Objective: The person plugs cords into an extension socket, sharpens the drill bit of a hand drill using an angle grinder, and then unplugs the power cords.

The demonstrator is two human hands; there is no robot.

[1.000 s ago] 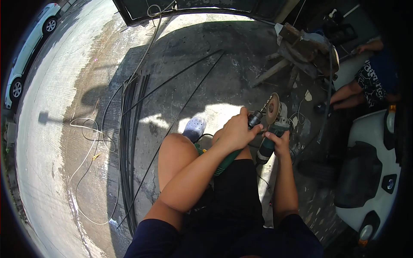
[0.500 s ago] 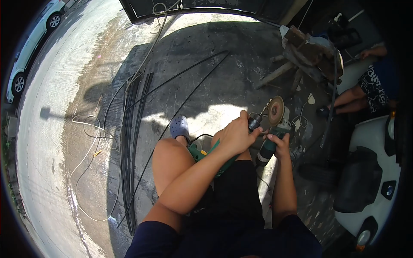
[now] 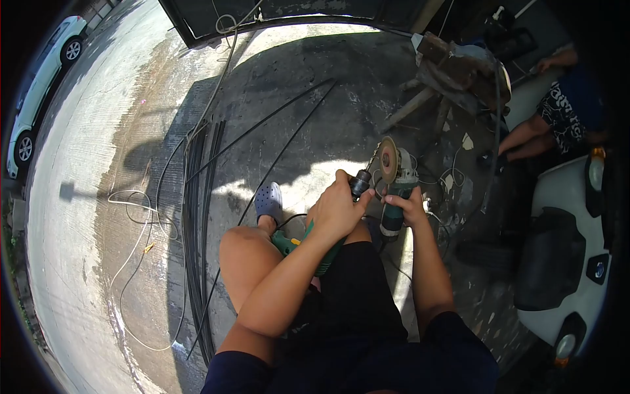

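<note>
My left hand (image 3: 335, 209) is wrapped round the front of a green drill (image 3: 328, 257), just behind its black chuck (image 3: 359, 184). The drill lies across my thighs, and a bit sticks out of the chuck toward the disc. In my right hand (image 3: 408, 205) is a green angle grinder (image 3: 395, 209), held with its head up. Its round, brownish disc (image 3: 388, 159) stands beside the drill bit; whether bit and disc touch, I cannot tell.
Long dark metal bars (image 3: 197, 243) lie on the ground at left, with a pale cable (image 3: 134, 249) beyond them. A rusty vise (image 3: 459, 65) on a wooden stand is at upper right. Another person's legs (image 3: 528, 136) show near a white vehicle (image 3: 577, 223).
Both hands, with drill and grinder, have shifted left in view. My left knee has swung outward and the clogged foot has moved left.
</note>
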